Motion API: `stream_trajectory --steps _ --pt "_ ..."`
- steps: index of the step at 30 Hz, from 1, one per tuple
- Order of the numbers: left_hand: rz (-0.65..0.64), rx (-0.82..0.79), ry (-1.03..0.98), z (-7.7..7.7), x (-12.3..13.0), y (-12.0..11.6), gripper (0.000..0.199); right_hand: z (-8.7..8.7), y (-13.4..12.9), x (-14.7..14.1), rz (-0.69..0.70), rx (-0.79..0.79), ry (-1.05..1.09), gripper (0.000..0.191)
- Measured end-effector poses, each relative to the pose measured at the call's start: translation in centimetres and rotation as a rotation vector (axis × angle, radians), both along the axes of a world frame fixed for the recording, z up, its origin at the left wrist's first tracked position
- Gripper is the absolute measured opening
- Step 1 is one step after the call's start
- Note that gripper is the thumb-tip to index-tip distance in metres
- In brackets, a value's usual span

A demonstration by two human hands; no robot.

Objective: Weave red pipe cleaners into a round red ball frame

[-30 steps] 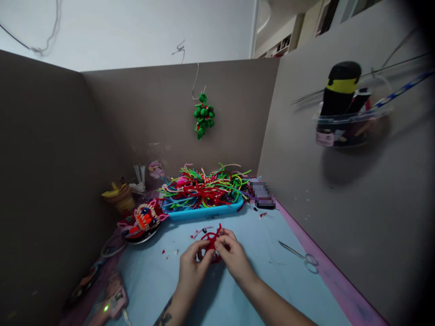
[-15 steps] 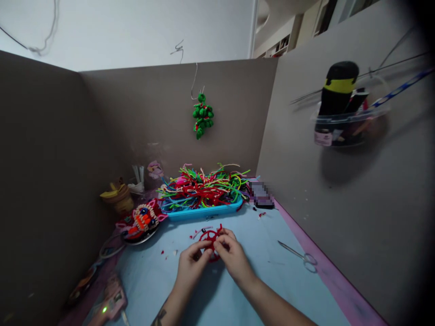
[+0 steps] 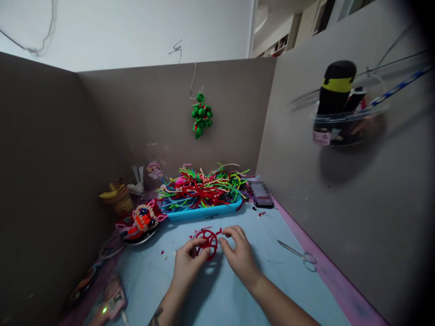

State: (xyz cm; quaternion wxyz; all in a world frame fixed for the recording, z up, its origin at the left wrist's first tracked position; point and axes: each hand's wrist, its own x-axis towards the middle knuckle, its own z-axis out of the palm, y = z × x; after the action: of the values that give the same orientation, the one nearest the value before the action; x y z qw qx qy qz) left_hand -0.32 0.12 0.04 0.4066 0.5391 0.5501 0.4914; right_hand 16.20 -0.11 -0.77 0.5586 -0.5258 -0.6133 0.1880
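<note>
A red ring-shaped piece with inner spokes point(image 3: 214, 245), which looks bent from fuzzy craft stems, hangs just above the blue table cover. My left hand point(image 3: 189, 265) pinches its near left side between thumb and fingers. A short tail sticks out from the ring's upper right. Beside that tail is my right hand point(image 3: 242, 258), its thumb and index finger apart; whether a fingertip touches the tail I cannot make out. Behind the ring lie small red and pink scraps and a thin pale strip, partly hidden.
A blue tray point(image 3: 207, 211) heaped with coloured craft stems stands behind. Scissors point(image 3: 302, 256) lie at right, a phone point(image 3: 261, 194) at back right. A colourful fuzzy animal head point(image 3: 144, 219) sits at left. A green ornament point(image 3: 201, 116) and a tool basket point(image 3: 340, 120) hang on grey panels.
My right hand has come off the ring's right side and moved slightly right, its fingers spreading. The ring has shifted a little left in my left hand, showing more of its spokes.
</note>
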Motion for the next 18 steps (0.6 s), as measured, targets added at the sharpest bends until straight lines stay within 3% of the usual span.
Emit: stream_trajectory --steps 3,7,11,18 --pt "-0.015 -0.012 -0.006 0.0 0.0 0.0 0.024 -0.1 0.1 0.3 0.029 0.054 -0.160 0.017" --pt "-0.026 -0.019 -0.025 0.4 0.1 -0.2 0.024 -0.6 0.3 0.4 0.044 0.065 -0.269 0.014" --pt "-0.035 -0.019 -0.032 0.5 0.1 -0.2 0.024 -1.0 0.6 0.5 0.091 0.071 -0.192 0.014" --pt "-0.037 -0.029 -0.055 0.0 -0.2 -0.2 0.026 -0.7 0.3 0.1 0.237 -0.060 -0.052 0.014"
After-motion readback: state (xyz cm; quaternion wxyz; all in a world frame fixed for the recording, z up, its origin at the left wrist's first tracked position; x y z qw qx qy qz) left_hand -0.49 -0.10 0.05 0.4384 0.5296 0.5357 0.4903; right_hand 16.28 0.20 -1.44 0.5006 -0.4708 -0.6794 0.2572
